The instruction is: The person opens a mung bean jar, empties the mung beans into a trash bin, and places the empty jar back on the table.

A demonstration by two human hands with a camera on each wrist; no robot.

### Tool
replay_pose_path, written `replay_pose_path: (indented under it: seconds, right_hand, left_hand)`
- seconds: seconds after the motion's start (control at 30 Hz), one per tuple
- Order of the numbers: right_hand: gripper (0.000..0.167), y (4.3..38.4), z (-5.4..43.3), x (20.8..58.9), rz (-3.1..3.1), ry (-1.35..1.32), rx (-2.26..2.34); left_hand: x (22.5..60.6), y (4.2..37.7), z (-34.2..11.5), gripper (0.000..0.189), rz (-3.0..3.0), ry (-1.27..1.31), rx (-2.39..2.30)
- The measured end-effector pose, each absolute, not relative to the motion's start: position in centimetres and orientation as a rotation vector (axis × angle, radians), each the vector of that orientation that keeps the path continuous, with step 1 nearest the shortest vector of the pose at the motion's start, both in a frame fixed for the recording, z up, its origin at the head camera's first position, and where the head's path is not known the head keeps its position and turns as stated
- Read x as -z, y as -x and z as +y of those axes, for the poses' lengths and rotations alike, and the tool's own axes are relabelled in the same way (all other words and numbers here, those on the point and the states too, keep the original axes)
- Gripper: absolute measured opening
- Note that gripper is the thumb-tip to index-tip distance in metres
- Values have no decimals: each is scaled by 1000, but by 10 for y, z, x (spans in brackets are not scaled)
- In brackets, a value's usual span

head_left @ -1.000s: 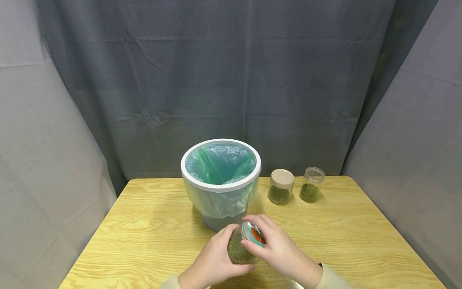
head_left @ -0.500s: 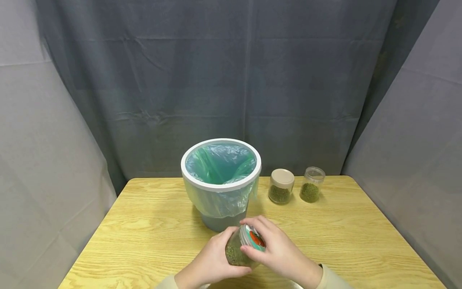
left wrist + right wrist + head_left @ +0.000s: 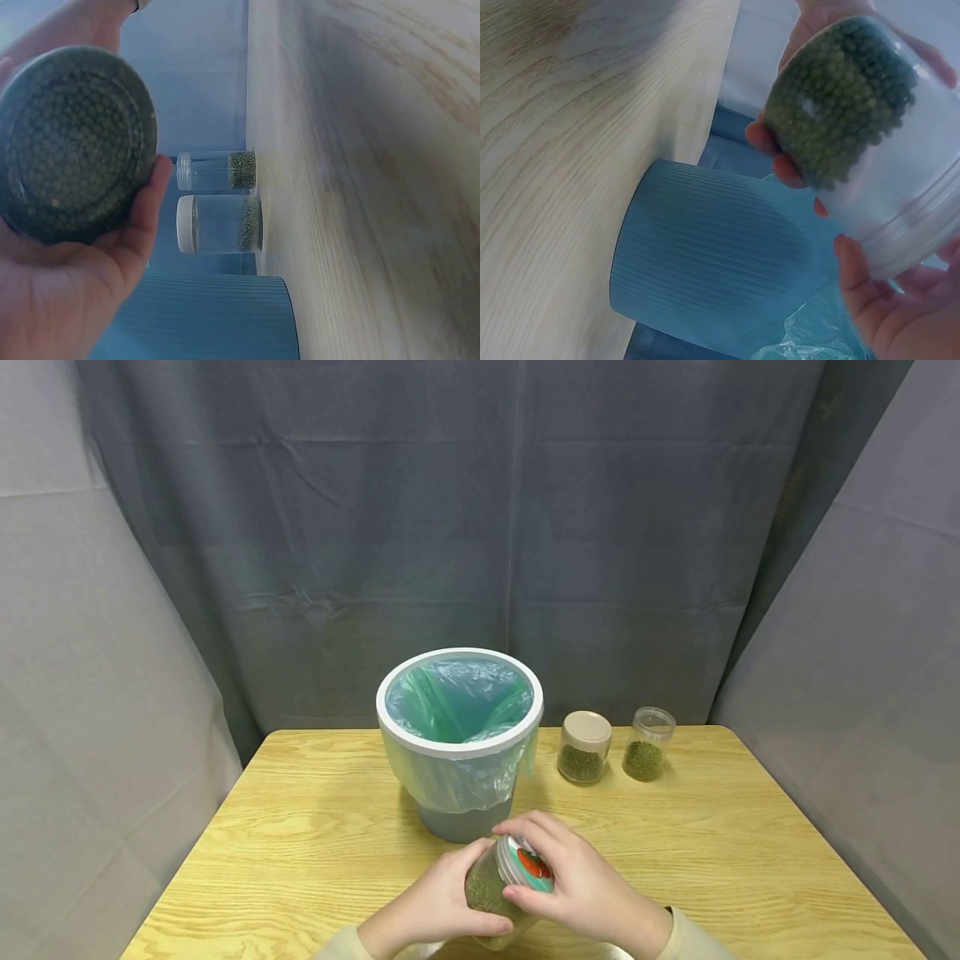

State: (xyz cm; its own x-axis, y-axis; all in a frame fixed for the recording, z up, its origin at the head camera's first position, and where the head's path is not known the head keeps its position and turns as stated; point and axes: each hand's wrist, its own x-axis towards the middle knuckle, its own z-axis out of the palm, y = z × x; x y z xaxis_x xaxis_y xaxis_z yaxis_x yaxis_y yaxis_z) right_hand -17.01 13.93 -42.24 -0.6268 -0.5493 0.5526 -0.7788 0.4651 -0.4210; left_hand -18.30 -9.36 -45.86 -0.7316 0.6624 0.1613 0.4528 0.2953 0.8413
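Observation:
A clear jar [image 3: 483,887] partly filled with small green beans is tilted between both hands, over the front of the table. My left hand [image 3: 435,897] wraps round the jar's body. With fingers and thumb curled round the rim, my right hand [image 3: 581,887] grips the lid [image 3: 531,865], which carries a teal, white and red label. In the left wrist view the round jar bottom [image 3: 75,150] faces the camera, beans showing through it. The right wrist view shows the beans [image 3: 840,97] gathered toward the bottom end, with clear space below the lid.
A grey bin [image 3: 459,823] with a white rim and green plastic liner [image 3: 450,785] stands just behind the hands. Farther right are a beige-lidded jar [image 3: 584,747] and a clear-lidded jar [image 3: 647,747], both with green contents. A shiny edge [image 3: 617,952] shows at the bottom.
Both hands and the jar have shifted slightly toward the front edge of the table. The right hand stays on the lid; the bin and the two other jars have not moved.

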Motion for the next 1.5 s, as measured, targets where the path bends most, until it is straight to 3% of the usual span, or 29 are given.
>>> replay_pose_path:
  seconds: [0.37,0.67,0.97,1.23,1.5]
  right_hand:
    - [55,172,144,421,-2392,-1221,-907]
    - [71,169,150,414,-2522,-1140,-819]
    - [50,169,152,408,-2663,-943,-880]
    - [53,169,153,407,-2739,-945,-939]
    - [56,170,156,408,-2669,-1129,-881]
  left_hand:
    - [460,183,-94,77,2286,-1025,-1415]
    - [455,175,-89,76,2431,-916,-1419]
    - [453,166,-84,82,2743,-847,-1266]
    - [452,165,-85,82,2760,-849,-1244]
    - [452,169,-92,77,2510,-857,-1377]
